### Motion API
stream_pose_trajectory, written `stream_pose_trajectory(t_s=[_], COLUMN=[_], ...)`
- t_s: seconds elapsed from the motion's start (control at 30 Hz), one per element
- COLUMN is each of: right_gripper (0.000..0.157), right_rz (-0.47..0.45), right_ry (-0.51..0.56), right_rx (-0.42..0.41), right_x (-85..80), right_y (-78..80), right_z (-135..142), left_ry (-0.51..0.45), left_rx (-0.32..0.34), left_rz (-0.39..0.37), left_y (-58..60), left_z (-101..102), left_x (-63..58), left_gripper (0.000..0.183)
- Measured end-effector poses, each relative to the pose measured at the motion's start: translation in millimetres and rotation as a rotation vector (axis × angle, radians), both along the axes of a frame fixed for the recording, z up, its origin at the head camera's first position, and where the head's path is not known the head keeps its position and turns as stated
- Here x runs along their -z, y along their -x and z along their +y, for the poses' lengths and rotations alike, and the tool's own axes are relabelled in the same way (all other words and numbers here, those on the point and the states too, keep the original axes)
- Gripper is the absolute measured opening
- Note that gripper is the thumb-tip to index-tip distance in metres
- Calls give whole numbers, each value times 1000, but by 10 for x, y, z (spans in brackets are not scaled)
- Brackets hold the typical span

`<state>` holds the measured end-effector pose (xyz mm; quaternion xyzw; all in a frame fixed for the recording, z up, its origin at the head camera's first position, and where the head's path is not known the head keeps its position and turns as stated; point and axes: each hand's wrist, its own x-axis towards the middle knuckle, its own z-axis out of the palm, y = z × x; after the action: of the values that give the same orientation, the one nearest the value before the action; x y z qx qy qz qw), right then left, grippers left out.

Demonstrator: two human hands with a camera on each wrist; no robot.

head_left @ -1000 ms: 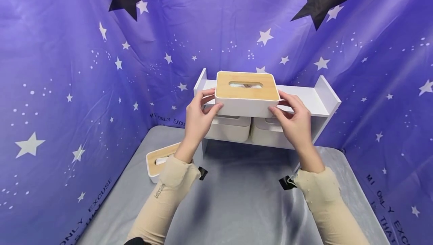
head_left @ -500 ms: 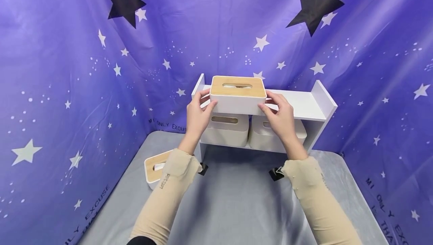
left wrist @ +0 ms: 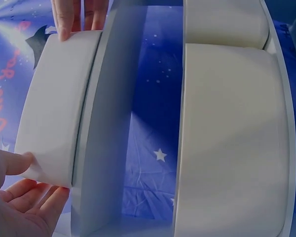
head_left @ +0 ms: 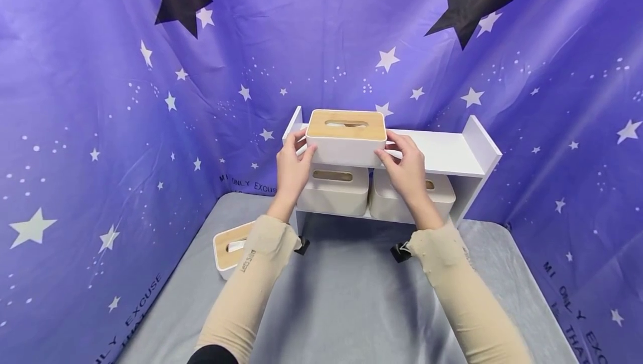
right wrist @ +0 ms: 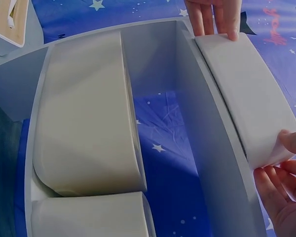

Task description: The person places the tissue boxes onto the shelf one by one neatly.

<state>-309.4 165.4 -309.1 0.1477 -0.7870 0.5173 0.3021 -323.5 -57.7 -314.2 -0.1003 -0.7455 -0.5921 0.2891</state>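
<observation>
A white tissue box (head_left: 346, 151) with a wooden lid sits at the left end of the white shelf's (head_left: 442, 152) top board. In both wrist views its underside lies right along that board. My left hand (head_left: 293, 166) grips the box's left end, thumb on the front face and fingers round the side. At the other end my right hand (head_left: 406, 167) holds it the same way. In the left wrist view the left thumb presses the front of the tissue box (left wrist: 59, 108). Tissue shows through the lid's slot.
Two cream storage bins, a left bin (head_left: 334, 191) and a right bin (head_left: 437, 196), stand on the lower shelf. A second wood-lidded tissue box (head_left: 230, 249) lies on the grey cloth (head_left: 346, 308) at the left, partly behind my forearm. A starry purple curtain (head_left: 251, 34) surrounds the table.
Both hands have carried the tissue box left along the top of the shelf, towards its left side panel. More of the right bin now shows. The second tissue box has stayed put.
</observation>
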Motion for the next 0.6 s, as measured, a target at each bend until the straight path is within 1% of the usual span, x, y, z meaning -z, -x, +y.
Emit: stream_pose_trajectory(t_s=[0.2,0.33,0.47,0.6], right_gripper=[45,45,45,46], right_rz=[28,19,18,46], right_ry=[1,-5,-18,-28], right_rx=[23,36,32,22], right_x=[24,40,63,106], right_y=[53,69,60,-33], right_z=[-38,-59,-51,-46], left_ry=[21,41,89,134], left_rx=[-8,11,22,39], left_rz=[-7,-15,-23,-8], left_y=[41,39,-12,-107], left_z=[13,23,16,-5], left_x=[-10,0,2,12], left_gripper=[37,41,48,56])
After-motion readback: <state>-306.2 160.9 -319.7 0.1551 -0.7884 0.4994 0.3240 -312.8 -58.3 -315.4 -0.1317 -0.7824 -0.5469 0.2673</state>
